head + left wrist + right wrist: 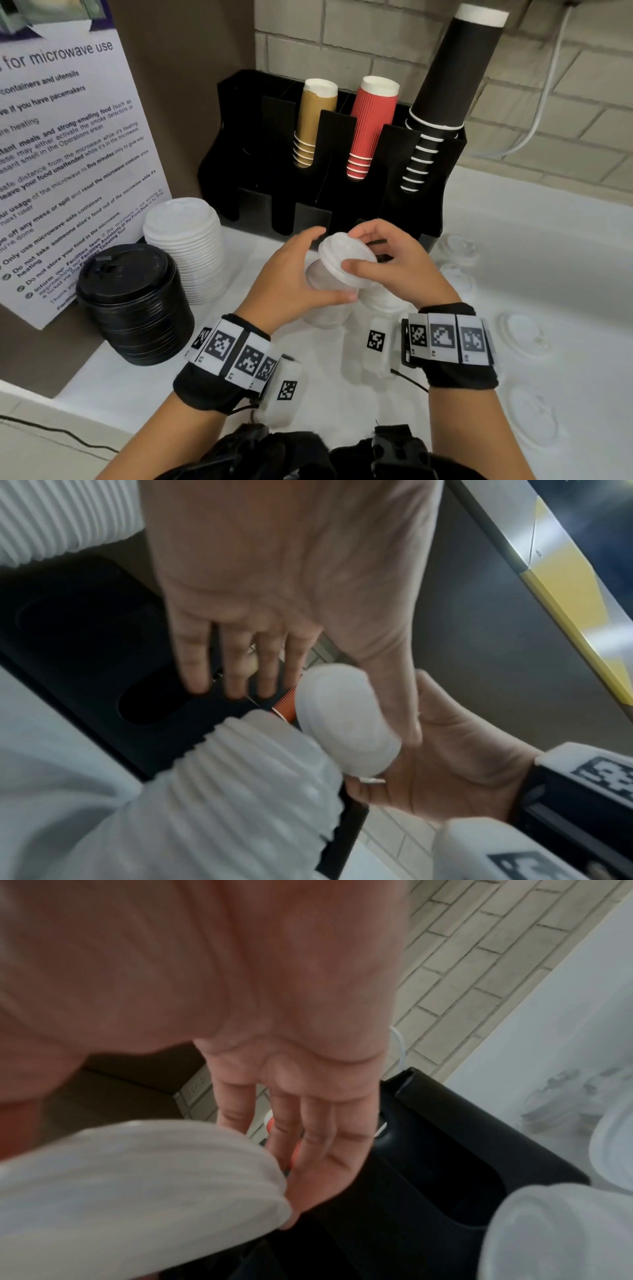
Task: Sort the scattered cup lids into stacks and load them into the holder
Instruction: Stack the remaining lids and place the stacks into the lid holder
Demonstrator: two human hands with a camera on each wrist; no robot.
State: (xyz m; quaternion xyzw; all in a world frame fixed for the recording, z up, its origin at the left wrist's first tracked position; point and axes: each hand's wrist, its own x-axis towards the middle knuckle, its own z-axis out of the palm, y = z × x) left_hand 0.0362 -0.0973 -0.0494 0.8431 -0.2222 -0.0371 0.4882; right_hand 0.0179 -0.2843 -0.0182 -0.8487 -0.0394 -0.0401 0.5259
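lid in hand: a white lid [344, 257] held tilted above the middle of the table, just near of the holder; pinched at its rim by the right hand [394, 263], thumb on the near edge and fingers on the far edge, probably so it can be turned flat and dropped straight
small stack: a translucent stack of lids [329, 294] right under the tilted lid; the left hand [294, 274] curls its grip round the stack's side, thumb across the near face, likely to steady it while the next lid is seated
step, as judged: stacking like with like; loading not yet begun for this pile
sorted piles: a tall white stack [186, 246] and a black stack [133, 301] stand side by side at the left, near the sign, apparently set apart by colour and kept out of the working area
holder: the black holder [236, 144] at the far side against the brick wall; cups fill its upper slots, the low front pockets look dark and open, presumably meant for the lids
loose lids: clear lids [520, 334] lie flat and scattered at the right, well apart from the piles; still to be gathered
table: white table [548, 240]; faint lids are hard to count against it
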